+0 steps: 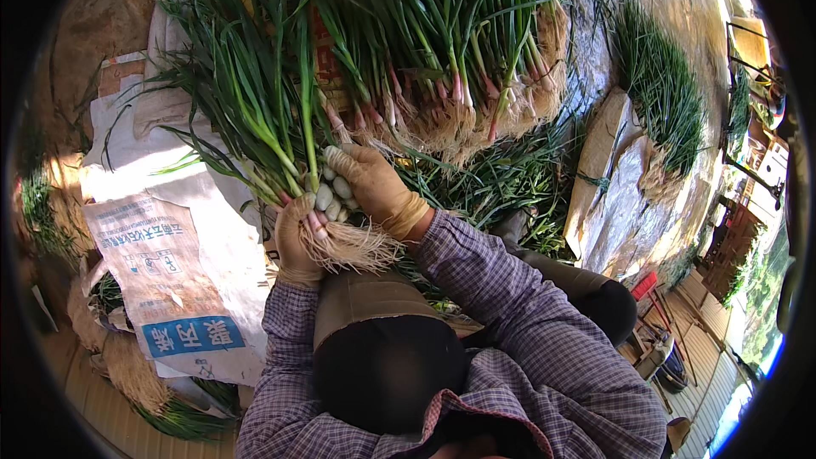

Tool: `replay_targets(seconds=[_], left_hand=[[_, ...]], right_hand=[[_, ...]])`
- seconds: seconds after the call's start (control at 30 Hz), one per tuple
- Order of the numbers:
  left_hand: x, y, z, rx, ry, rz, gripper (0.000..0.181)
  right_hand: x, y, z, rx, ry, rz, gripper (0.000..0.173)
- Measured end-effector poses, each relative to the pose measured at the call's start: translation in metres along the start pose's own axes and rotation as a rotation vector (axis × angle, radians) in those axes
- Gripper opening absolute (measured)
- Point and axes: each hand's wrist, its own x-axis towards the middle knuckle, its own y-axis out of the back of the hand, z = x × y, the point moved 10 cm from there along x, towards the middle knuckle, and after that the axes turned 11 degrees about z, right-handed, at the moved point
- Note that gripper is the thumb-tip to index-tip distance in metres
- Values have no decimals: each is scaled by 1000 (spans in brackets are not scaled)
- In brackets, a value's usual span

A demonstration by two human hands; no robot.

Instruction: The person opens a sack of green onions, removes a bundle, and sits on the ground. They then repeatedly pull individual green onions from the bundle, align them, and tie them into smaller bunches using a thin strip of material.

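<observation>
My left hand [298, 239], in a tan rubber glove, is closed around the stems of a bunch of green garlic or similar allium plants [264, 121], just above the pale, stringy roots [350, 245]. The long green leaves point up and away. Against the bunch's right side lies my right hand [373, 182], gloved alike, with its fingers curled by the stems; whether it grips them is unclear. Between the hands show several rounded grey-green fingertip-like shapes [333, 194]. A large pile of the same plants [459, 76], pink-white at the base, lies just beyond.
Loose green leaves [497, 185] lie below the pile. White woven sacks with printing [172, 255] are on the left. On the right are another heap of plants [663, 83] and a folded sack [599, 172]. My knee [389, 363] is close under the hands.
</observation>
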Motion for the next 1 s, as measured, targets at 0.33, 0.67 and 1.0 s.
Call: replay_targets(seconds=[0.33, 0.67, 1.0], left_hand=[[12, 4, 19, 69, -158, -67, 30], [18, 39, 29, 184, -188, 249, 23], [7, 25, 17, 177, -64, 90, 34]], right_hand=[[-24, 90, 23, -1731, -29, -157, 34], [38, -17, -78, -1354, 684, 160, 30], [20, 40, -73, 34, 288, 278, 24]])
